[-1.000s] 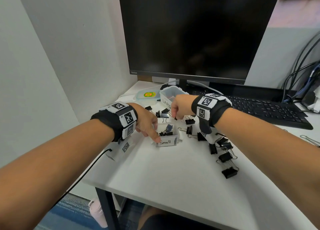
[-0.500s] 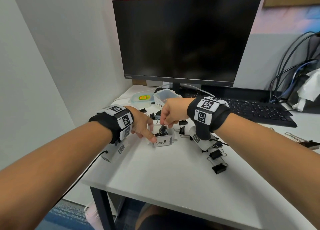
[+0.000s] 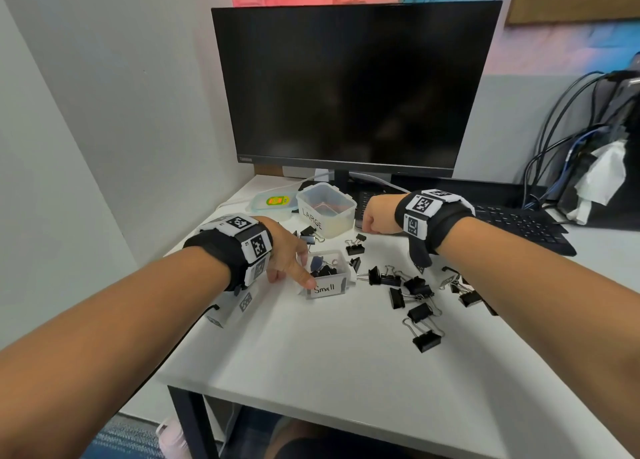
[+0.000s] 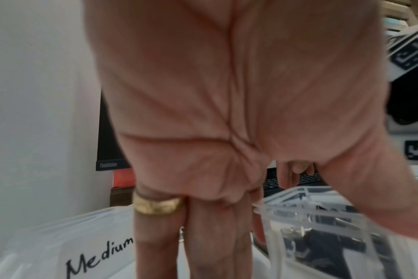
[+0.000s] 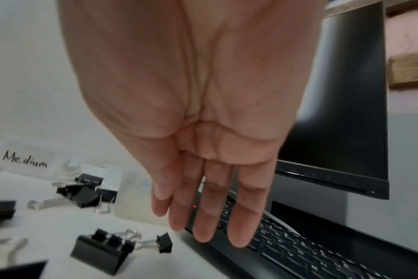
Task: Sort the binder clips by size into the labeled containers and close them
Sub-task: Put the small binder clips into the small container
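The clear box labelled Small (image 3: pixel 325 288) holds several black clips. My left hand (image 3: pixel 292 266) rests against its left front corner, thumb at the label and straight fingers (image 4: pixel 198 245) down between it and the Medium box (image 4: pixel 84 251). The Small box wall (image 4: pixel 298 217) shows beside them. My right hand (image 3: pixel 373 220) hovers just right of the open Large box (image 3: pixel 327 213), fingers (image 5: pixel 203 222) hanging straight and empty. Loose binder clips (image 3: pixel 417 285) of mixed sizes lie scattered right of the Small box. A big clip (image 5: pixel 100 247) and a tiny one (image 5: pixel 165 242) lie below the right hand.
A lid with a yellow-green sticker (image 3: pixel 273 200) lies behind the Large box. The monitor (image 3: pixel 349 88) stands at the back, and a black keyboard (image 3: pixel 512 221) runs under my right wrist. Cables (image 3: pixel 568 136) hang at the far right. The wall is close on the left.
My right hand has left the spot above the Small box, gone back and right toward the keyboard, and its fingers have straightened. The left hand has stayed at the Small box.
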